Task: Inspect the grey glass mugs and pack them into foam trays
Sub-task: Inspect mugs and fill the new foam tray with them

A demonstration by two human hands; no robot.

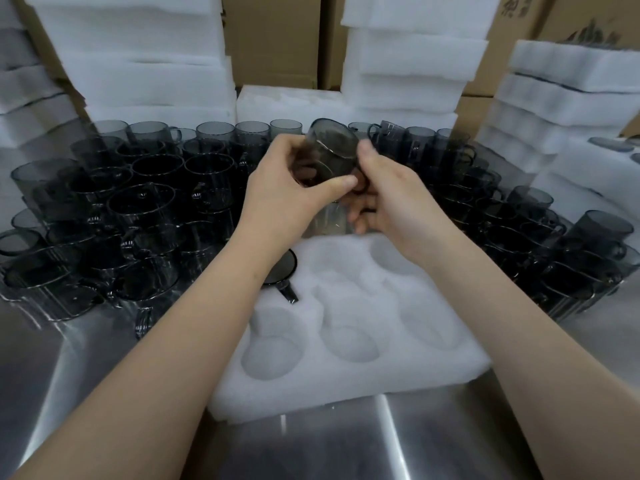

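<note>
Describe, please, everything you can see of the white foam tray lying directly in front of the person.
The foam tray is a thick white slab of soft-looking foam, lying flat on the steel table. Round pockets are sunk into its top in rows; the visible ones are mostly empty. One grey mug sits in a left pocket, handle toward the person, partly hidden by the left forearm. The left hand and right hand grip a held mug above its far end.

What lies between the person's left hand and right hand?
A tilted grey glass mug, gripped by left hand and right hand; head view shows it.
</note>
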